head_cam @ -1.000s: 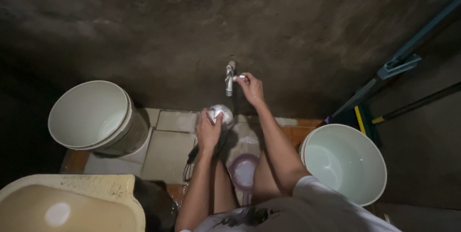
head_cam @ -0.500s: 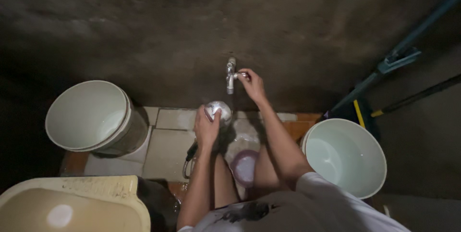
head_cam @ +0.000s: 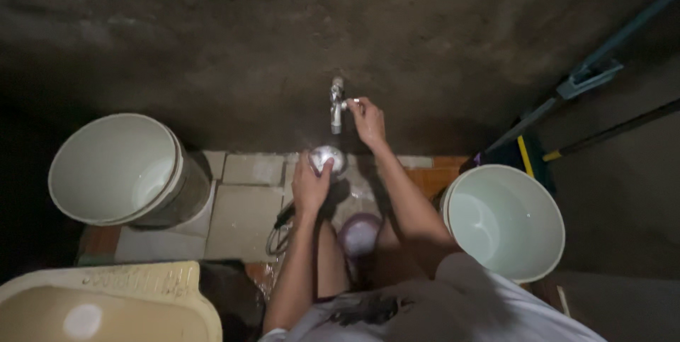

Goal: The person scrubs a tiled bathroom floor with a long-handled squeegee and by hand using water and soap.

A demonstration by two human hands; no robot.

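Right hand [head_cam: 368, 121] pinched the tap handle [head_cam: 347, 105], left hand [head_cam: 309, 185] cupped the shiny bowl [head_cam: 327, 158] beneath; overturning could splash everywhere.

tap [head_cam: 336, 105]: small metal wall tap, silvery, fixed to the dark rough wall, spout pointing down; its handle sticks out to the side under the fingers of the right hand [head_cam: 368, 121].
steel bowl [head_cam: 328, 158]: small, round, shiny metal, held in the left hand [head_cam: 310, 187] by its near rim, directly below the tap's spout and just apart from it; opening seems tilted toward the wall, inside not clear.
place: both low above the wet tiled floor, between the two pale buckets.
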